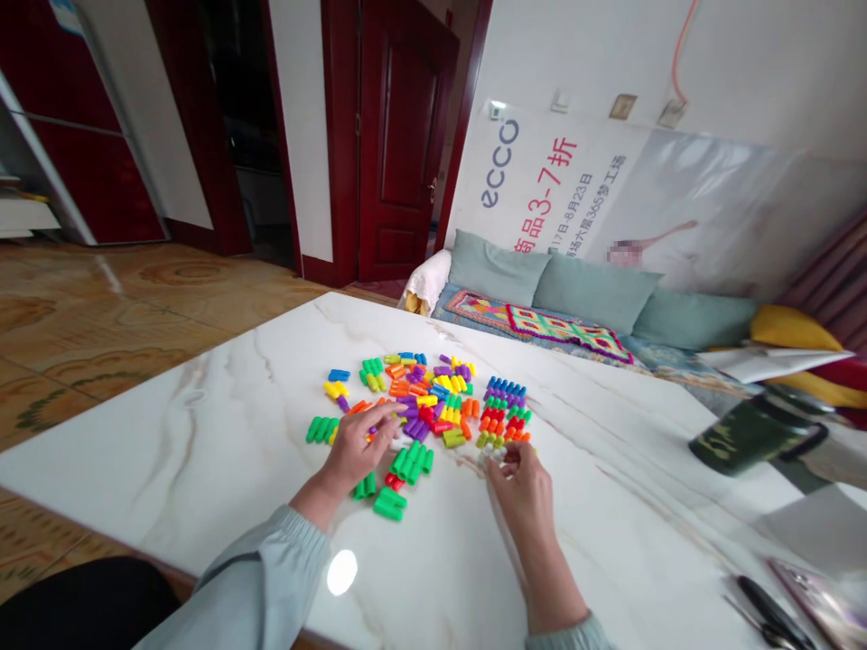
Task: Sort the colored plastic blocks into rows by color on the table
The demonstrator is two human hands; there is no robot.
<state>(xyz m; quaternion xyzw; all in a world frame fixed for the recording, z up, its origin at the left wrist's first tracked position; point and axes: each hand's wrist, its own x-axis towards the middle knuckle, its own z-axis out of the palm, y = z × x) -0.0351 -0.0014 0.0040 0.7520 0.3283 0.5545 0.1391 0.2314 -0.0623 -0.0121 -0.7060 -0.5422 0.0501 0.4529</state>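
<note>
Many small plastic blocks of joined tubes lie on the white marbled table (250,460). Over the left part of the mixed-colour pile (426,388) is my left hand (362,444), its fingers stretched and apart, with no block visibly gripped. My right hand (521,478) is pinched at the near end of neat rows of blocks (505,406), coloured blue, green, red and orange. Something pale shows at its fingertips, too small to make out. Close to my left hand lie green blocks (412,462) with a red block (394,481) beside them.
A camouflage mug (755,429) stands on the table at the right. A phone (816,596) and a black-handled tool (769,609) lie at the near right. Behind the table is a sofa with green cushions (596,291); a dark red door (406,135) is farther back.
</note>
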